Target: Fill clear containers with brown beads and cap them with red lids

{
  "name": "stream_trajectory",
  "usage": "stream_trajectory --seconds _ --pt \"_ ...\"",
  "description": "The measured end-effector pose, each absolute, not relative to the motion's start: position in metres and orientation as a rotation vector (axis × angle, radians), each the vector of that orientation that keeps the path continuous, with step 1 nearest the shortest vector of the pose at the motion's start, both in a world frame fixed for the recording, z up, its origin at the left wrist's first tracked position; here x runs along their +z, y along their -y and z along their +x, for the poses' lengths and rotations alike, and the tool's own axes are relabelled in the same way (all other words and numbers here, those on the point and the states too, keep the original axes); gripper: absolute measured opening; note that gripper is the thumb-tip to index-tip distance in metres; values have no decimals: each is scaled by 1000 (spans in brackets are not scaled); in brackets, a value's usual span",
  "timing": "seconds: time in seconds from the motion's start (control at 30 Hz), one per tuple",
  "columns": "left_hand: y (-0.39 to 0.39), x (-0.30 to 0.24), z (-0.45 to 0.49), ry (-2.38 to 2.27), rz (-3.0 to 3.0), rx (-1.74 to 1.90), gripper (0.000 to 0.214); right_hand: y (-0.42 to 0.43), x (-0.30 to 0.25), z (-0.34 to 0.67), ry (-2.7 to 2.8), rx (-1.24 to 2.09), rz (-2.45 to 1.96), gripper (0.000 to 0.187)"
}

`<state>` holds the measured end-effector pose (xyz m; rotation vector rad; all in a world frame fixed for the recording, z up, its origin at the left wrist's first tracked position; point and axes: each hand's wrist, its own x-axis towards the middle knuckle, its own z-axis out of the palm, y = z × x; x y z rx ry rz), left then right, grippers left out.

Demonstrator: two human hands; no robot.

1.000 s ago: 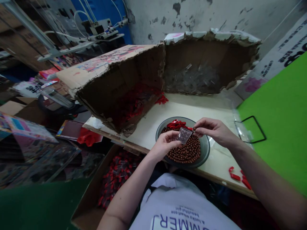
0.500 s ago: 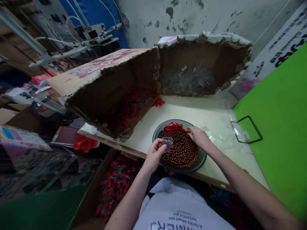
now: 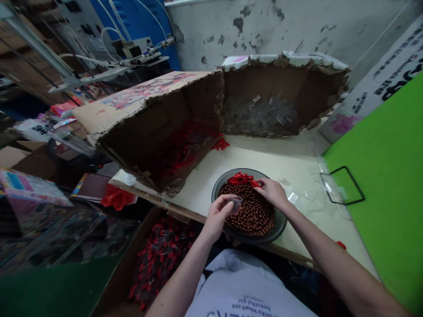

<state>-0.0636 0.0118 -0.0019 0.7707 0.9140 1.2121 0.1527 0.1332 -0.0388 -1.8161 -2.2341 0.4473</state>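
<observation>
My left hand (image 3: 217,215) is closed on a small clear plastic cup (image 3: 235,204), held tilted over the bowl. The fingers of my right hand (image 3: 272,193) pinch a red plastic cap (image 3: 254,183) just above the bowl's far right side. Under both hands stands a round grey bowl (image 3: 215,188) filled with shiny brown beads (image 3: 253,218). A small heap of red caps (image 3: 238,178) lies on the beads at the far side. Whether anything is inside the cup cannot be made out.
On the white table (image 3: 251,152), one torn cardboard box (image 3: 158,99) holds red pieces and another (image 3: 251,83) holds clear plastic cups. Below left, a carton contains many red-capped containers (image 3: 158,255). A green panel (image 3: 390,176) borders the right; a machine (image 3: 128,57) stands back left.
My right hand has shifted slightly left and a red cap now shows clearly in its fingers. The clear cup in my left hand has tilted and moved a little right. The view has shifted slightly.
</observation>
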Motion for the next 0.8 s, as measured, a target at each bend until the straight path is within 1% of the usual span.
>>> stream_trajectory --seconds 0.1,0.23,0.33,0.53,0.67,0.8 --pt "-17 -2 -58 -939 779 1196 28 -113 -18 158 2191 485 -1657 28" --pt "-22 2 -46 -1013 888 1130 29 -79 17 150 2132 454 -1242 21" --pt "-22 4 -39 -1035 943 1118 27 -61 32 141 2154 415 -1129 23" --pt "-19 3 -36 -1044 954 1146 27 -51 30 138 2275 263 -1054 34" --pt "-18 5 -37 -1015 896 1156 29 -43 27 138 2258 339 -974 39" --pt "-16 7 -34 -985 874 1155 31 -36 24 132 2109 427 -1001 37"
